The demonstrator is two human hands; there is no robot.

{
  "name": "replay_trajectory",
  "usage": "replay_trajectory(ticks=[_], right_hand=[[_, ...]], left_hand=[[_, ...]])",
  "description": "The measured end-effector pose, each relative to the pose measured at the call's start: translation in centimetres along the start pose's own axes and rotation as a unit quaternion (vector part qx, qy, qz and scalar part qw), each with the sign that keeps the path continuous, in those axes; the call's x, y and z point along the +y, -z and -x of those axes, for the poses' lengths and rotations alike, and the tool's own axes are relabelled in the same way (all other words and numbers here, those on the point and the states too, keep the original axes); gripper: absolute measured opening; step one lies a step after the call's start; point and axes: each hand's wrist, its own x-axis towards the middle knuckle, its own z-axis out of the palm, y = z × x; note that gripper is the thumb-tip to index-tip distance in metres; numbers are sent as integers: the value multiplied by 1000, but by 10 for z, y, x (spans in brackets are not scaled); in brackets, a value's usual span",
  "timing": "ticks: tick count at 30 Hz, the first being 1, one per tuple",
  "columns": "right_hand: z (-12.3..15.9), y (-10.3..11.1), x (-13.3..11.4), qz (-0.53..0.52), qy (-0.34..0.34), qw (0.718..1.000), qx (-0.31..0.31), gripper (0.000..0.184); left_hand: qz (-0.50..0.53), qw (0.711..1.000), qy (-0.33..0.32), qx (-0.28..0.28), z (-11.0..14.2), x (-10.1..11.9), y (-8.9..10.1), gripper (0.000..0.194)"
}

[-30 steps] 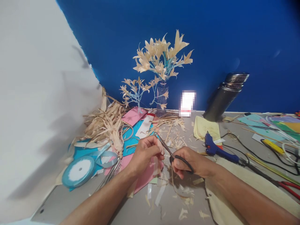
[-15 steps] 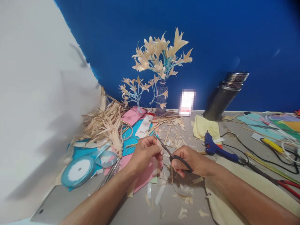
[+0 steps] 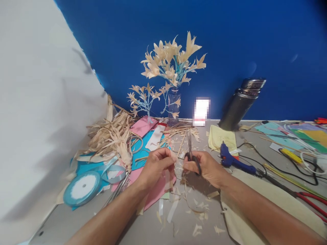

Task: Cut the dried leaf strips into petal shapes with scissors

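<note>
My left hand [image 3: 159, 165] is closed in a pinch, with a small pale piece of corn husk [image 3: 174, 157] just showing at its fingertips; most of that piece is hidden. Close by on the right, my right hand [image 3: 204, 166] grips black-handled scissors [image 3: 189, 144]. Their blades point up and away, apart from the husk, and look closed. My right thumb and fingertips reach towards the left fingertips, and whether they touch anything thin between them I cannot tell. Pink sheets [image 3: 153, 192] and husk scraps [image 3: 196, 230] lie beneath both hands.
At left are a bundle of dried corn husks [image 3: 112, 132] and a blue ribbon roll [image 3: 83, 189]. Husk flowers [image 3: 173, 58] stand in a clear bottle [image 3: 174, 109] at the back. Rightward are a dark flask [image 3: 237, 109], a blue glue gun [image 3: 235, 161] and red-handled pliers [image 3: 310, 200].
The scissors have swung from pointing up-left at the husk piece to nearly upright, away from it. My left hand keeps its pinch. The view has shifted slightly.
</note>
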Motion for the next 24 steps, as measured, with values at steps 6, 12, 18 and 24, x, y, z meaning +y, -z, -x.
replay_trajectory(ticks=[6,12,18,24], right_hand=[[-1,-7,9,-57,53,996,51,35],[0,-7,11,-41,54,997,47,25],[-1,-5,7,-16,56,998,3,29],[-1,-10,3,-54,59,996,47,36]], left_hand=[[58,996,59,-14,2,-10,-8,21],[134,985,97,-55,1,-12,-8,25],[89,991,92,-41,2,-10,-11,26],[124,984,120,-53,4,-12,-16,30]])
